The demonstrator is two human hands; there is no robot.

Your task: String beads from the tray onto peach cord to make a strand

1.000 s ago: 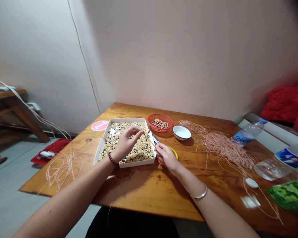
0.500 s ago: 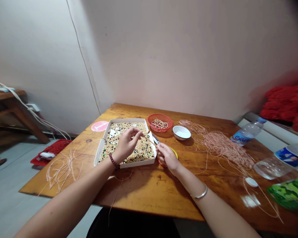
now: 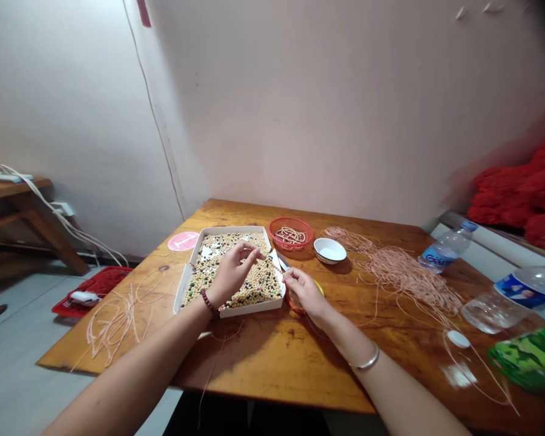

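Wooden table point(image 3: 263, 357) carries one white box point(image 3: 184, 284) of tan, black and green beads point(image 3: 254, 284) left of centre. Over it the left hand point(image 3: 229, 272) arches, fingertips pinched, seemingly on a bead too small to make out. Just right, the right hand point(image 3: 302, 289) is curled at the box's corner; its hold cannot be told. Farther right: one red basket point(image 3: 292, 233), one white bowl point(image 3: 329, 250), two bottles.

The whole scene is seen slightly lower in the picture than a second ago, the head camera having been tilted upward. The left hand point(image 3: 231, 274) has been drawn back a little over the box of beads point(image 3: 229, 271), its fingertips now pinched closer together. The right hand point(image 3: 303, 289) has been shifted slightly toward the box's corner.
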